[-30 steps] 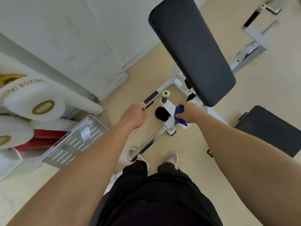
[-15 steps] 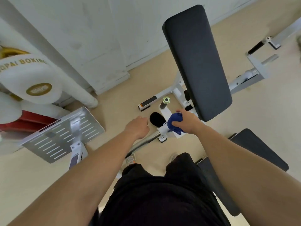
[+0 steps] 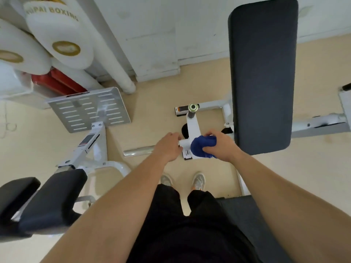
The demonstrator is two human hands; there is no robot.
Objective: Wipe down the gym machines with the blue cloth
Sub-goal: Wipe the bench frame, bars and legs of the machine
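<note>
Fingers (image 3: 212, 134) of right hand (image 3: 221, 146) clamped on bunched blue cloth (image 3: 202, 147), pressing white machine arm (image 3: 192, 128); left hand (image 3: 168, 147) curled around bar end. Loose wad risks slipping off.

Both arms extended down; left hand (image 3: 167, 148) curled, right hand (image 3: 221, 146) fisted, gripping.

White boxing pads (image 3: 62, 40) and red pads (image 3: 57, 82) rest against the wall.
</note>
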